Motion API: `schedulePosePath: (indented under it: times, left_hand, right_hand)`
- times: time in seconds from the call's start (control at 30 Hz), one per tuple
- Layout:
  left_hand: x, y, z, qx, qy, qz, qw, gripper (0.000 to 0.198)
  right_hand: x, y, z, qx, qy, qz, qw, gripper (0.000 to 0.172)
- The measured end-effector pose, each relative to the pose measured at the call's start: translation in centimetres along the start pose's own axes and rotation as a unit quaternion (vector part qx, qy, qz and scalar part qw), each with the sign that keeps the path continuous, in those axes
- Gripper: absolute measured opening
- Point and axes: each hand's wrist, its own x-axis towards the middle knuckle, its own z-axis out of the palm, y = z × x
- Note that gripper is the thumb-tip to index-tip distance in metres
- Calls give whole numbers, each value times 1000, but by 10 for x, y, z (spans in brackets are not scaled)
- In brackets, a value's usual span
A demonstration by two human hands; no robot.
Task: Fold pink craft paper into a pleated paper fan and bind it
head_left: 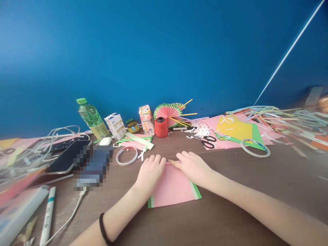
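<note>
A pink sheet of paper (172,190) with green and pale strips along its left and right edges lies flat on the table in front of me. At its far edge my left hand (151,171) curls its fingers over the paper's left part. My right hand (191,167) bends over the same edge on the right, with its thumb pointing toward the left hand. Both hands are closed on that far edge, where a narrow fold seems to run between them. The fingertips are partly hidden behind the knuckles. A dark band (104,229) circles my left wrist.
Behind the hands stand a red thread spool (161,128), a pleated paper fan (167,112), cartons and a green-capped bottle (92,118). Black-handled scissors (208,141) and tape rolls (127,156) lie nearby. Coloured paper (230,130) is right; a phone (93,168), cable and marker (48,215) left.
</note>
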Motion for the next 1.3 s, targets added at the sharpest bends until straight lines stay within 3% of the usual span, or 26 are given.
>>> schedulePosePath:
  times: [0.1, 0.23, 0.5, 0.6, 0.73, 0.83, 0.97, 1.1, 1.2, 1.3]
  left_hand:
    - [3, -16, 1, -65, 0, 39, 997, 20]
    - [4, -29, 3, -138, 0, 67, 988, 22]
    - [4, -30, -5, -273, 34, 47, 960, 23]
    - [5, -31, -5, -295, 31, 49, 954, 24]
    - [8, -33, -5, -227, 41, 61, 971, 27]
    - [7, -35, -8, -129, 145, 62, 979, 28]
    - [0, -37, -16, -14, 279, 73, 957, 23]
    - [-6, -40, -22, -10, 284, 89, 955, 24]
    - [-4, -39, -19, -22, 264, 111, 958, 24]
    - [0, -35, -10, -7, 211, 153, 965, 24]
  right_hand:
    - [4, 13, 3, 41, 16, -25, 999, 32]
    - [7, 20, 7, 141, 13, -2, 990, 31]
    - [10, 28, 7, 385, 30, 33, 922, 26]
    - [10, 28, 5, 422, 51, 44, 904, 20]
    - [11, 28, 7, 342, 156, 18, 927, 19]
    - [9, 31, 7, 216, 262, -19, 940, 27]
    - [2, 32, 2, 88, 352, -21, 932, 31]
    - [-3, 32, -1, 47, 341, -15, 939, 30]
    - [0, 33, 4, 43, 320, -69, 944, 29]
    - [4, 36, 13, 53, 282, -120, 950, 26]
